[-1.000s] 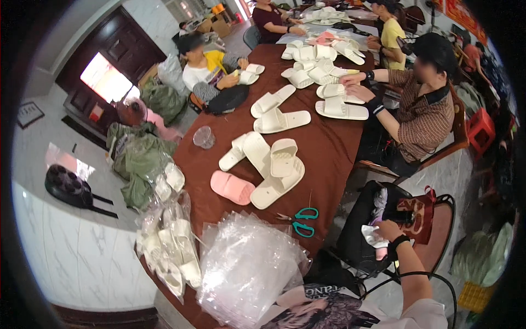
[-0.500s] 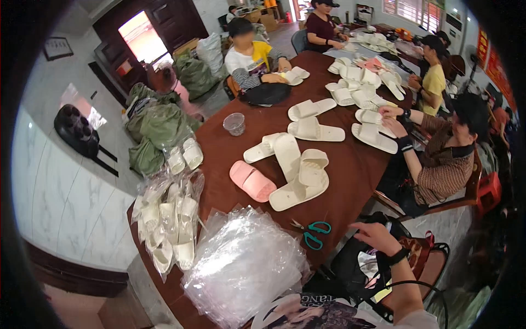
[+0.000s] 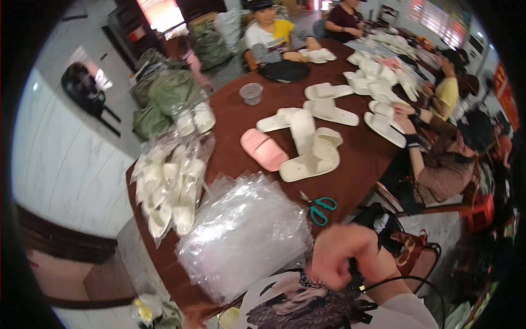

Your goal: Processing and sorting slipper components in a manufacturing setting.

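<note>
Bright light at the doorway (image 3: 161, 13) up top, more glowing through the window (image 3: 441, 22) at right! Pale veined wall (image 3: 49, 148) curves down the left, grey floor (image 3: 137, 252) below, brown-covered bench (image 3: 230, 115) across the middle.

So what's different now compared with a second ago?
The right hand moved away from the black bag beside the brown table, apparently letting go of a crumpled white item, and swung left in front of the printed white shirt. The camera view shifted too. The stack of clear plastic bags, teal-handled scissors and pink open-toed slipper stayed put.
</note>
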A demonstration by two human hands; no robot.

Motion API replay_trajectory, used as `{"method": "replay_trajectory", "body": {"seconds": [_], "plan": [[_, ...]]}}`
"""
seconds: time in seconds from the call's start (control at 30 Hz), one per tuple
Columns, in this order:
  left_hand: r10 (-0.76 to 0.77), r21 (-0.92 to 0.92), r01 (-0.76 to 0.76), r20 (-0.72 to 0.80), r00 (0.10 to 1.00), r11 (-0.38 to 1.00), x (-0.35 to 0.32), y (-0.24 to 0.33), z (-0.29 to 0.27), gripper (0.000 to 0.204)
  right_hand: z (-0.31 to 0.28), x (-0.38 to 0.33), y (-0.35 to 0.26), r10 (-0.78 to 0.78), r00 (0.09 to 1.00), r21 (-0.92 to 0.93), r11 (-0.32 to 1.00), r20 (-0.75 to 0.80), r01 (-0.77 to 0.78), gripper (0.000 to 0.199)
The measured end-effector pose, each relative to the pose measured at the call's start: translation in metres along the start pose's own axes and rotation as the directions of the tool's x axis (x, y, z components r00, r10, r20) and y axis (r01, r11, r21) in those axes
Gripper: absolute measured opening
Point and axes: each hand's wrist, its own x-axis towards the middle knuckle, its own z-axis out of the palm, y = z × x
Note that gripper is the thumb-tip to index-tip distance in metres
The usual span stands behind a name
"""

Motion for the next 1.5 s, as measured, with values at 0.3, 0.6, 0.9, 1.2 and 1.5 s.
{"method": "replay_trajectory", "body": {"seconds": [0.3, 0.6, 0.9, 1.2, 1.5], "plan": [[0.783, 0.146, -0.787, -0.314, 0.537, 0.599, 0.028, 0.237, 0.030, 0.019, -0.052, -0.040, 0.166, 0.461, 0.694, -0.833, -0.310, -0.553, -0.458, 0.063], [0.507, 0.319, -0.417, -0.703, 0.499, 0.851, 0.133, 0.380, 0.079, 0.102, -0.042, -0.067, 0.204, 0.441, 0.521, -0.681, -0.425, -0.731, -0.596, 0.062], [0.434, 0.045, -0.821, -0.865, 0.254, 0.570, 0.188, 0.384, 0.010, 0.030, -0.037, -0.057, 0.215, 0.471, 0.452, -0.647, -0.443, -0.757, -0.621, 0.065], [0.892, -0.128, -0.975, -0.396, 0.220, 0.184, -0.051, 0.367, 0.015, 0.025, -0.065, -0.050, 0.239, 0.375, 0.688, -0.783, -0.335, -0.621, -0.524, 0.058], [0.783, -0.019, -0.994, 0.614, -0.097, -0.109, -0.119, 0.345, 0.208, 0.032, -0.060, -0.035, 0.184, 0.352, 0.332, 0.375, 0.927, -0.875, 0.008, 0.055]]}}
